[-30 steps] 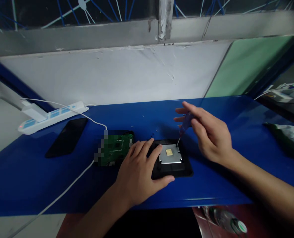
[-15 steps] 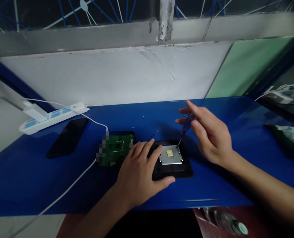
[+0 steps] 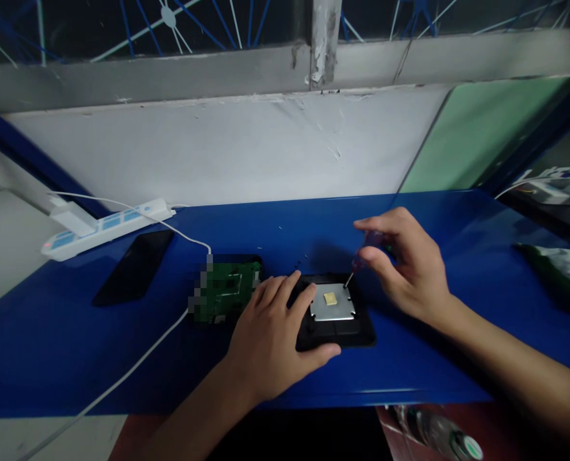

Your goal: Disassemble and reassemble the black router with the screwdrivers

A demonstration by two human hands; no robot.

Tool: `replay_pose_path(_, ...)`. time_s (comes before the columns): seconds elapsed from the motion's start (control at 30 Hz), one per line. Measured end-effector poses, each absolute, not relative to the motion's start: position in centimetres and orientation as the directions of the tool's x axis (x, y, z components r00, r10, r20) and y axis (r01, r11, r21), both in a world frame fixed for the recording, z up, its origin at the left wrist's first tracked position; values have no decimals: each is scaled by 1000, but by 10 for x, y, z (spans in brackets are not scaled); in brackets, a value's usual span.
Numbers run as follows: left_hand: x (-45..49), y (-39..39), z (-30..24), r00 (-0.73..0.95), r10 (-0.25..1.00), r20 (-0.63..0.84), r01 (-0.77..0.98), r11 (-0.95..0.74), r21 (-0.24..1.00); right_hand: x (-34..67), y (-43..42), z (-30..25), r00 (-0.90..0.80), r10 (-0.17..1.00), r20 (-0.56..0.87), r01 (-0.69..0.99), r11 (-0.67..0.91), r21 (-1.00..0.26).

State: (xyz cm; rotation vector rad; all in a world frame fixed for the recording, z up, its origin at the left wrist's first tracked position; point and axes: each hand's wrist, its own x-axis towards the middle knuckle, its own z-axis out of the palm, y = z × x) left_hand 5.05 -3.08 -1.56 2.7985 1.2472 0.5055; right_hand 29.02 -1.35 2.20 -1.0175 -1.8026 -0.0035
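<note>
A black plastic case half (image 3: 340,334) lies on the blue table. Inside it is a silver metal plate (image 3: 339,311) with a small yellowish square pad (image 3: 330,299) in the middle. My left hand (image 3: 268,339) rests flat over the case's left side, fingers spread, thumb along the near edge. My right hand (image 3: 407,269) is closed round a screwdriver (image 3: 362,253) with a translucent purplish handle. The tilted shaft's tip meets the plate's far right corner; a screw under it is too small to make out. A green circuit board (image 3: 230,288) lies left of my left hand, with a white cable running to it.
A black phone (image 3: 134,269) and a white power strip (image 3: 107,229) with a plugged-in adapter lie at the left. Several tiny loose screws (image 3: 298,264) are behind the case. A green and white packet (image 3: 558,275) is at the right edge. A plastic bottle (image 3: 439,432) lies below the table.
My right hand's fingers have curled in round the screwdriver handle, where they were stretched out before. The tip stays at the same plate corner. My left hand has not moved on the case.
</note>
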Motion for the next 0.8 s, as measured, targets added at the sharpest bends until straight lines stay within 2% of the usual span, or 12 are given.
replay_pose_path(0.27, 50, -32, -15, 622, 729, 285, 719, -676, 161, 290, -18, 21, -178, 662, 728, 567, 674, -474)
replay_pose_path(0.47, 51, -32, -15, 620, 731, 284, 722, -674, 159, 290, -17, 16, -132, 690, 711, 559, 645, -522)
replay_pose_path(0.7, 52, -31, -14, 625, 731, 274, 722, -675, 154, 286, -17, 23, -123, 653, 748, 634, 631, -447)
replay_pose_path(0.8, 51, -32, -15, 626, 728, 280, 718, -678, 155, 286, -19, 24, -118, 686, 718, 644, 603, -470)
